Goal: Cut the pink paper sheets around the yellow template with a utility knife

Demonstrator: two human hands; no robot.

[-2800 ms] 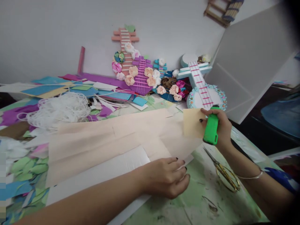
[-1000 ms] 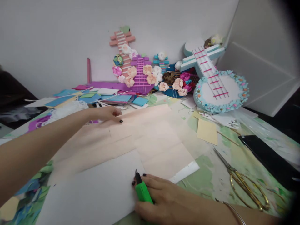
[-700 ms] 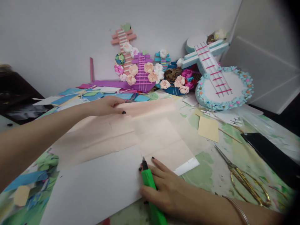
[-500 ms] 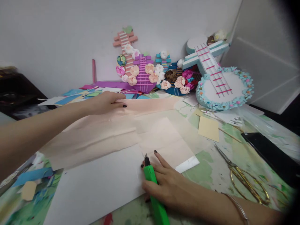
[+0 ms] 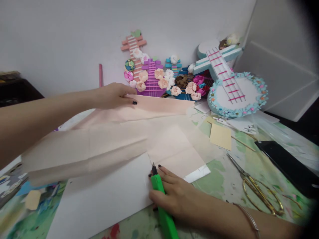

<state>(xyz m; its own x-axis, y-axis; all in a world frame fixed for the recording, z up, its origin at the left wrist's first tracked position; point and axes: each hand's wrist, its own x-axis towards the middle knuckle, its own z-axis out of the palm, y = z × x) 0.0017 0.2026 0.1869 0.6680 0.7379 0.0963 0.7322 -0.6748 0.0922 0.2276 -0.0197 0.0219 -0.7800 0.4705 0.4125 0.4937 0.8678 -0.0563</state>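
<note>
My left hand pinches the far edge of a pale pink sheet of paper and holds that edge raised. Thin, creased cream paper spreads across the middle, its left part lifted off the table. Beneath it lies a white sheet, bare on the near side. In my right hand is a green utility knife, its blade pointing away from me. The fingers of that hand rest by a smaller cream piece with a white lower edge.
Gold-handled scissors and a black phone lie at the right, near a yellow paper piece. Along the wall stand several flower-covered paper instruments and a larger blue-and-white one. Paper scraps lie at the left.
My left hand has moved up and away from me, lifting the pink paper's far edge. The thin cream paper has shifted left and risen. The right hand with the knife has hardly moved.
</note>
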